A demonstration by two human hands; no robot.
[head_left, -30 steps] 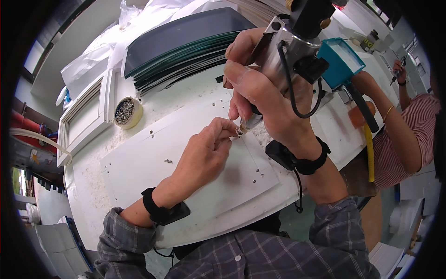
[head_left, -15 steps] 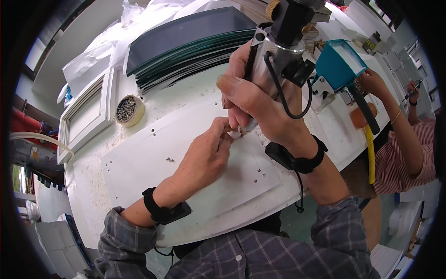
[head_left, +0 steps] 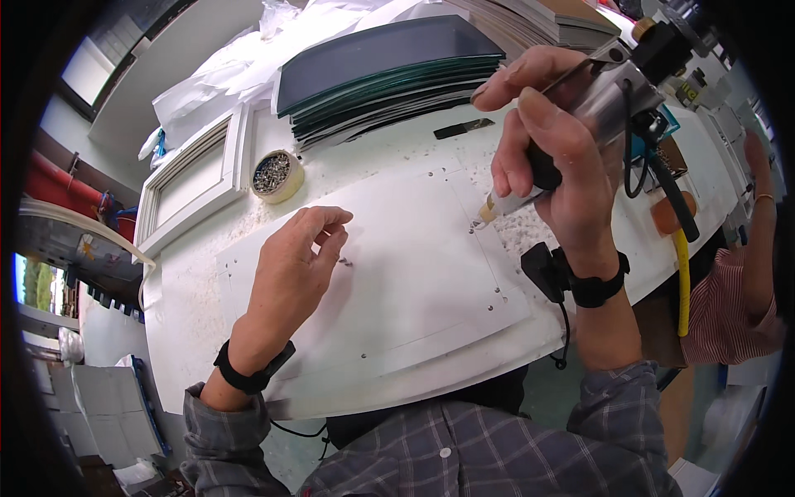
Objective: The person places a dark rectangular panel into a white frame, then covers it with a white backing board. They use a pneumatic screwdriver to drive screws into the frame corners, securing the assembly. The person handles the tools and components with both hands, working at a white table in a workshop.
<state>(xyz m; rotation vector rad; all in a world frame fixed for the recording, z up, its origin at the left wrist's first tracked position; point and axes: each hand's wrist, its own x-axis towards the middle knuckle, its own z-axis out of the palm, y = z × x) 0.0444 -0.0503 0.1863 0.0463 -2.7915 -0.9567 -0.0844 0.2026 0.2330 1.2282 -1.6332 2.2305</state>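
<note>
My right hand (head_left: 571, 157) grips a silver power screwdriver (head_left: 609, 103) with a black upper part. It is held tilted, its tip (head_left: 486, 214) low beside screws at the right of a flat white panel (head_left: 397, 290). I cannot tell whether the tip touches the panel. Over the panel's left part is my left hand (head_left: 290, 265), fingers loosely curled, thumb and forefinger a little apart, nothing visible between them. A few loose screws (head_left: 344, 262) lie just by its fingertips. Several screw heads sit along the panel's edges. Black bands circle both wrists.
A round tub of screws (head_left: 273, 174) stands beyond my left hand, next to a white frame (head_left: 186, 178). Behind lie stacked dark glass panes (head_left: 389, 66) and a dark flat strip (head_left: 464, 128). At right are a yellow hose (head_left: 682, 282) and a co-worker's striped sleeve (head_left: 733, 290).
My left hand has left the tool tip and moved left to the loose screws. My right hand has carried the screwdriver to the right. The view has shifted, exposing the dark strip.
</note>
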